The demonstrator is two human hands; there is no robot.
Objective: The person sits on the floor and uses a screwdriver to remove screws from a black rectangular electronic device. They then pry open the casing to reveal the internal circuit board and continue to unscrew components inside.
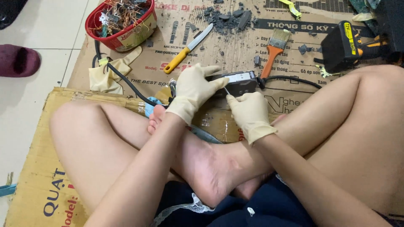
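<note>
I sit cross-legged on the floor with flattened cardboard (38, 168) under me, both hands in cream rubber gloves. My left hand (194, 89) lies over the near-left end of a small dark device with a pale label (239, 81), the grip curled down on it with one finger stretched out above its top edge. The device rests on the cardboard just past my crossed feet, and a black cable (290, 78) runs off its right end.

My right hand (250, 113) sits just beside it, grip pressed together around a thin tool (227, 91) — only its slim tip shows, touching the device's front edge.

Farther out lie a knife with a yellow handle (188, 48), a paintbrush with an orange handle (273, 50), and a scatter of dark grey fragments (227, 19). A red bowl of tangled wire and scrap (122, 19) stands at the upper left, with a spare cream glove (110, 73) below it. A black-and-yellow battery tool (343, 46) sits at the upper right — well apart from my hands. A dark red slipper (17, 60) rests on the tiles at far left.
</note>
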